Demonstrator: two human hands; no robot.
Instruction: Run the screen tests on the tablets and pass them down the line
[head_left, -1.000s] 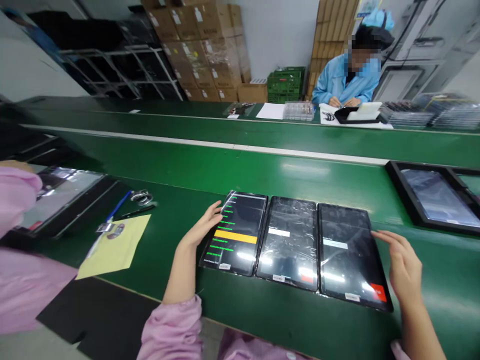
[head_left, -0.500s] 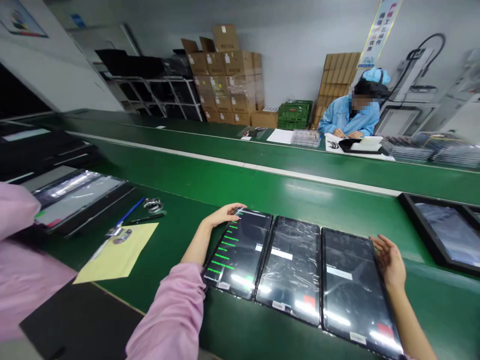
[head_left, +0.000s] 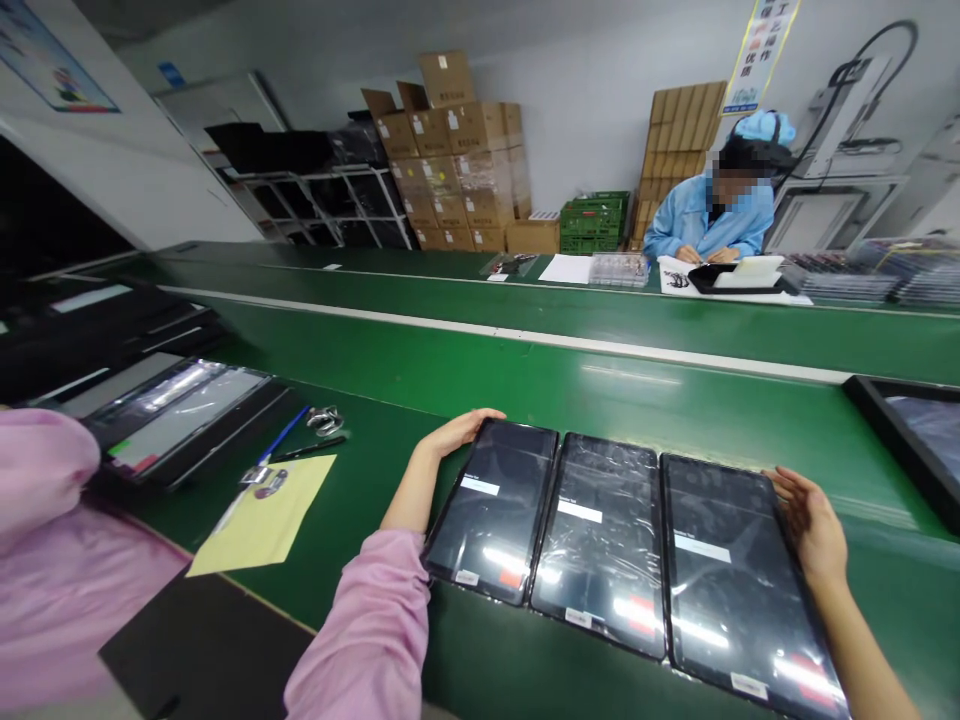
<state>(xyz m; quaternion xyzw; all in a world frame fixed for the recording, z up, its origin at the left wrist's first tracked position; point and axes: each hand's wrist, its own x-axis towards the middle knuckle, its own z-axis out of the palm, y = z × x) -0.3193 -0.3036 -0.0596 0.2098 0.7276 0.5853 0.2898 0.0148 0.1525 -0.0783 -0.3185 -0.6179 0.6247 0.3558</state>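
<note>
Three film-wrapped black tablets lie side by side on the green conveyor belt [head_left: 675, 400], showing dark screens with a pale bar. My left hand [head_left: 457, 433] touches the top left corner of the left tablet [head_left: 491, 510], without gripping it. My right hand [head_left: 811, 525] sits at the right edge of the right tablet [head_left: 739, 590], its fingers spread and barely touching. The middle tablet [head_left: 600, 545] touches neither hand. Each tablet has a small white label near its lower edge.
A yellow paper sheet [head_left: 262, 520], a blue pen [head_left: 285, 435], a black pen [head_left: 307, 449] and small scissors [head_left: 325, 421] lie to the left. A tablet in a black tray [head_left: 180, 420] sits beyond them. A pink-sleeved person [head_left: 52, 540] stands at left; a blue-coated co-worker [head_left: 709, 215] works across the belt.
The left tablet's green text list has given way to a dark screen with a pale bar. My left hand has slid to that tablet's corner, and the view has swung slightly.
</note>
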